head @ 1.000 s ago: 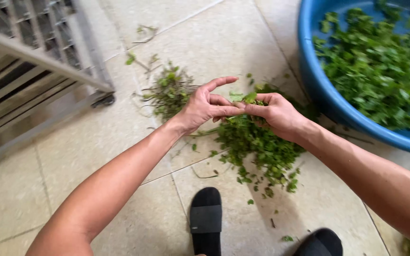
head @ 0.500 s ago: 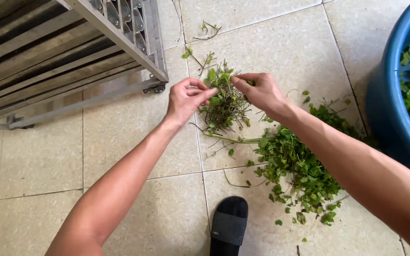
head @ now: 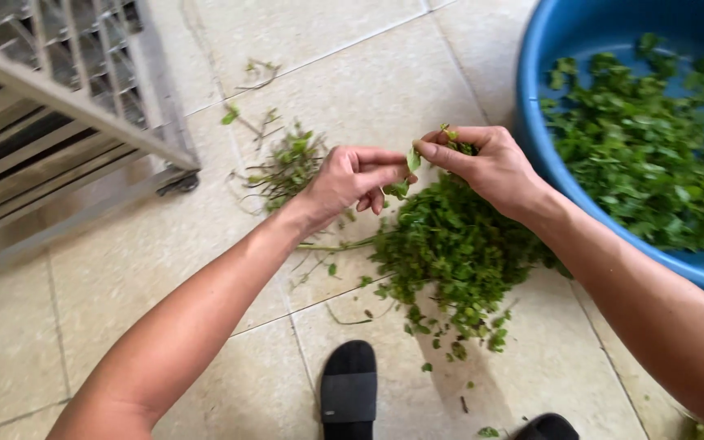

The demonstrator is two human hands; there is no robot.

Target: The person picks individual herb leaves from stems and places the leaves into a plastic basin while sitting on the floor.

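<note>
Your left hand [head: 350, 178] and right hand [head: 482, 163] meet fingertip to fingertip, both pinching a small leafy sprig [head: 411, 160] above the herb pile [head: 458, 244] on the tiled floor [head: 352, 73]. Both forearms reach in from the near edge. The blue basin [head: 543, 155] of picked leaves sits to the right.

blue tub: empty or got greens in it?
Partly filled: the tub holds loose greens, with bare blue wall showing around them.

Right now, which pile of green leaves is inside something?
The leafy green pile on the right: it lies inside the big blue plastic tub; the others lie on the floor tiles.
</note>
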